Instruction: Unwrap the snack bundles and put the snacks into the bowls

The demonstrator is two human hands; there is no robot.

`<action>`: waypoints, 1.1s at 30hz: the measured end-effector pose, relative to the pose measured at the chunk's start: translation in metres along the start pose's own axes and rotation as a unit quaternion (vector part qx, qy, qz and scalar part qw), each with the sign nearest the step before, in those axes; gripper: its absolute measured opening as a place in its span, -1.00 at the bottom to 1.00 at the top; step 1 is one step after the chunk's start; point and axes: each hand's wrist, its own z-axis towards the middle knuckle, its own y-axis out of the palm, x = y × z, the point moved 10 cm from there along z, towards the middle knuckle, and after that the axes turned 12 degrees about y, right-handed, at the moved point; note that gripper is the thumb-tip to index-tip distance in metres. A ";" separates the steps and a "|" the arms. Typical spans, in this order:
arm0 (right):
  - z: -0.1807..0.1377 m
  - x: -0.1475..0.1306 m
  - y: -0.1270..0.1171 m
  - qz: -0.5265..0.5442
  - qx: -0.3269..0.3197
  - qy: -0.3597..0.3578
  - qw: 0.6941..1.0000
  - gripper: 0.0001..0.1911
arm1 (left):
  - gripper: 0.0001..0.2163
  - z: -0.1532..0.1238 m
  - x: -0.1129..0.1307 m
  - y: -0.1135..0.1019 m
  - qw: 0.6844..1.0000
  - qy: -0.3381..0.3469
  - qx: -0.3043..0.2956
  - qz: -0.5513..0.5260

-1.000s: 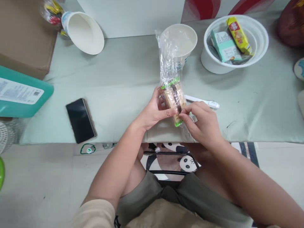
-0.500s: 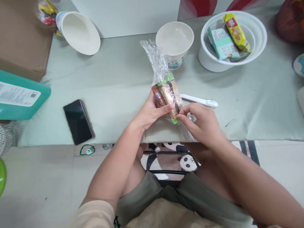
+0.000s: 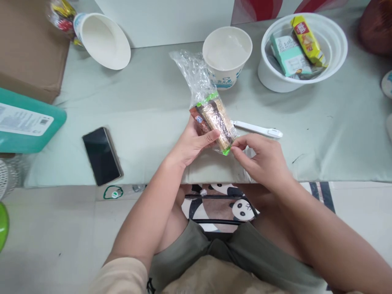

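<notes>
My left hand (image 3: 196,141) is wrapped round a clear plastic bag of wrapped snacks (image 3: 216,118), its thumb across the front. Inside the bag show pale biscuit-like bars with a dark strip, green wrapper ends and a reddish-brown packet (image 3: 199,117). The bag's loose, crumpled top (image 3: 192,75) points away from me. At the lower right corner my right hand (image 3: 259,155) pinches the plastic between thumb and forefinger. Just beyond that hand lies a white utility knife (image 3: 259,129). A paper cup (image 3: 231,79) stands upright behind the bag.
At the back right, a white tub (image 3: 272,81) holds a yellow packet (image 3: 308,41) and a mint-green one. A second paper cup (image 3: 105,43) lies tipped at the back left. On the left are a phone (image 3: 102,156), a teal container (image 3: 33,136) and a cardboard box (image 3: 30,53).
The bag has tilted further, its loose top swinging left. My left hand has shifted slightly left, while my right hand keeps its pinch at the lower corner.
</notes>
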 end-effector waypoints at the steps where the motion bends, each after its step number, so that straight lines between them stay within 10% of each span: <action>1: 0.000 0.000 -0.001 0.001 0.002 0.004 1.000 -0.90 | -0.22 0.000 0.000 0.000 1.000 0.001 0.000 0.001; 22: -0.001 0.000 -0.003 0.028 -0.002 0.008 1.000 -0.85 | -0.26 0.004 0.011 -0.015 0.997 0.063 0.050 0.011; 29: 0.002 0.043 -0.001 0.215 0.024 0.168 0.962 -0.58 | -0.33 -0.001 0.016 -0.016 0.998 0.044 0.036 -0.030; 33: 0.004 0.044 0.009 0.245 -0.041 0.200 0.948 -0.85 | -0.43 -0.003 0.015 -0.014 0.998 0.039 0.031 -0.038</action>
